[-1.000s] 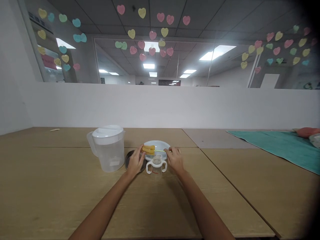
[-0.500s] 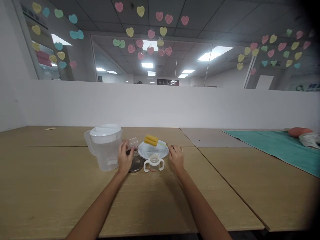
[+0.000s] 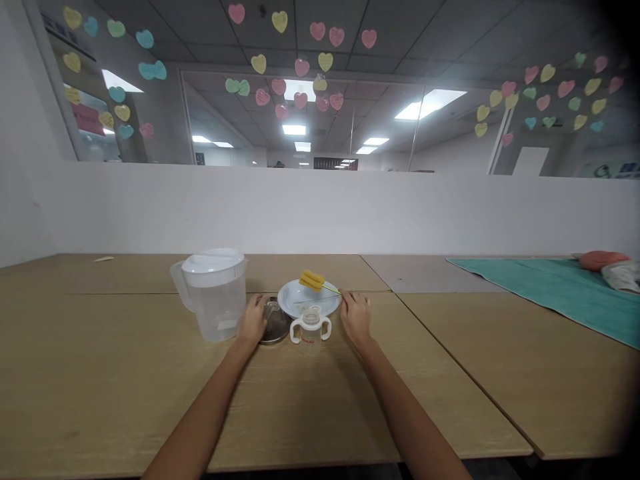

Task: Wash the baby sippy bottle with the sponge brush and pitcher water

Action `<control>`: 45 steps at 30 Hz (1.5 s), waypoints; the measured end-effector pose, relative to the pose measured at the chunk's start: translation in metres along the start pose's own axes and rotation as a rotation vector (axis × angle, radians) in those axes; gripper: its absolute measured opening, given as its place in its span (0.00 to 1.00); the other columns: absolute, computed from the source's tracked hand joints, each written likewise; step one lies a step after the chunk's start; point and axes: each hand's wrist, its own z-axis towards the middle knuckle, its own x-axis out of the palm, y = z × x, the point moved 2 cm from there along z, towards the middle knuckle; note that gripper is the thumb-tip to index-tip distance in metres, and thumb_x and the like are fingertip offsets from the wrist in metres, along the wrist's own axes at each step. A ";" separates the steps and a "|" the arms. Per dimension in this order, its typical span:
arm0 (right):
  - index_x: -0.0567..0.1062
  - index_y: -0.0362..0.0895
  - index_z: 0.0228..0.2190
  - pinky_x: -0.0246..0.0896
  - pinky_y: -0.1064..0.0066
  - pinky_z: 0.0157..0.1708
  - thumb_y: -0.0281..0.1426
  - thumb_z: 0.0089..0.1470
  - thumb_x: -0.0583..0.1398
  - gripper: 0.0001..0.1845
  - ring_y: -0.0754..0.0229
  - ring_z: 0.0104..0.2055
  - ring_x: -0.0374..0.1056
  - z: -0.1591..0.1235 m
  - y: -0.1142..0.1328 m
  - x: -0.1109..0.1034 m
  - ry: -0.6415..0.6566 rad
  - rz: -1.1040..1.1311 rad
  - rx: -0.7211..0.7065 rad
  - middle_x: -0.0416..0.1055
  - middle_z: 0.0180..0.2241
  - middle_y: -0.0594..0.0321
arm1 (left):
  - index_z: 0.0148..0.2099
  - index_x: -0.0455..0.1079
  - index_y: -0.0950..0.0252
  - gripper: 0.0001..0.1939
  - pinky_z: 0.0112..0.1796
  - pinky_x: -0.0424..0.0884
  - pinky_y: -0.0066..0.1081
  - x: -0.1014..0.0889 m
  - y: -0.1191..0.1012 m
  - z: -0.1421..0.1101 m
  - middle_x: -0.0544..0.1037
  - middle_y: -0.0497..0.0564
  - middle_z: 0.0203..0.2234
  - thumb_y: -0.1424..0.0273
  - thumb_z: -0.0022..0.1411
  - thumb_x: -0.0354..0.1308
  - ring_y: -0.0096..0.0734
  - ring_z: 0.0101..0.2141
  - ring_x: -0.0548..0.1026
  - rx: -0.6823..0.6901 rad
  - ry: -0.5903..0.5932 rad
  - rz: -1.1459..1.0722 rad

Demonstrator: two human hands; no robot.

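My right hand (image 3: 357,316) is closed on the thin green handle of a yellow sponge bottle brush (image 3: 312,280). The sponge head is over a white plate (image 3: 286,305), on which a thin wire-like piece lies. My left hand (image 3: 253,321) is low at the left side of a dark round dish (image 3: 277,329), fingers curled at a small clear plastic cap (image 3: 271,307), which is hard to make out against the dish. A clear baby bottle (image 3: 311,333) with two white handles stands upright and uncapped in front of the plate.
A translucent lidded pitcher (image 3: 216,300) stands close to my left hand. A teal cloth (image 3: 550,293) lies at the right with an orange item (image 3: 603,260) and a whitish cloth. Behind the wooden table (image 3: 300,413) rises a white wall under a window.
My left hand has lowered the clear cap onto or just over the dark dish. The sponge brush has shifted slightly right and its head now points up and left.
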 end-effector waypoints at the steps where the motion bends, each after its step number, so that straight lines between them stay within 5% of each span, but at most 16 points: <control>1: 0.73 0.45 0.43 0.43 0.68 0.38 0.25 0.57 0.51 0.15 0.60 0.38 0.61 0.000 0.000 0.001 0.007 -0.002 0.000 0.71 0.35 0.59 | 0.49 0.66 0.66 0.25 0.50 0.65 0.37 0.002 0.002 0.002 0.66 0.57 0.49 0.85 0.49 0.46 0.38 0.48 0.67 -0.017 0.023 -0.017; 8: 0.74 0.46 0.42 0.41 0.68 0.38 0.26 0.57 0.52 0.14 0.60 0.38 0.62 0.000 -0.002 0.001 -0.002 -0.022 0.043 0.72 0.35 0.60 | 0.48 0.68 0.67 0.23 0.52 0.62 0.33 -0.006 -0.020 0.021 0.72 0.54 0.46 0.84 0.50 0.46 0.34 0.48 0.68 0.040 0.026 -0.194; 15: 0.74 0.45 0.40 0.41 0.68 0.39 0.25 0.56 0.51 0.14 0.59 0.38 0.63 0.002 -0.004 -0.002 -0.018 -0.022 0.076 0.73 0.35 0.60 | 0.42 0.73 0.64 0.20 0.45 0.66 0.28 0.015 -0.072 0.052 0.77 0.51 0.40 0.84 0.50 0.49 0.31 0.42 0.72 0.121 0.403 -0.121; 25: 0.76 0.44 0.33 0.42 0.69 0.36 0.24 0.52 0.53 0.13 0.60 0.35 0.63 0.004 -0.004 -0.003 -0.059 0.045 0.107 0.73 0.30 0.61 | 0.32 0.73 0.65 0.12 0.34 0.66 0.26 0.036 -0.074 0.070 0.77 0.52 0.31 0.81 0.43 0.57 0.33 0.33 0.73 0.057 0.583 0.051; 32: 0.77 0.44 0.29 0.42 0.70 0.36 0.24 0.49 0.53 0.12 0.62 0.32 0.62 0.002 -0.003 -0.002 -0.099 0.100 0.058 0.73 0.27 0.61 | 0.38 0.66 0.66 0.10 0.34 0.64 0.28 0.014 -0.073 0.062 0.75 0.53 0.32 0.69 0.52 0.57 0.34 0.34 0.72 0.080 0.470 0.002; 39: 0.76 0.44 0.26 0.39 0.70 0.33 0.26 0.47 0.53 0.12 0.64 0.26 0.59 -0.003 -0.001 0.004 -0.097 0.078 -0.048 0.70 0.22 0.63 | 0.35 0.62 0.64 0.05 0.35 0.64 0.28 -0.027 -0.052 0.015 0.70 0.47 0.29 0.69 0.56 0.50 0.29 0.32 0.69 0.132 -0.005 -0.311; 45: 0.73 0.42 0.21 0.36 0.70 0.31 0.28 0.47 0.53 0.10 0.66 0.24 0.58 -0.006 -0.017 0.007 -0.038 0.014 0.117 0.69 0.20 0.65 | 0.32 0.64 0.64 0.08 0.35 0.64 0.29 -0.032 -0.027 -0.008 0.67 0.49 0.29 0.78 0.49 0.49 0.29 0.30 0.66 0.185 0.086 -0.152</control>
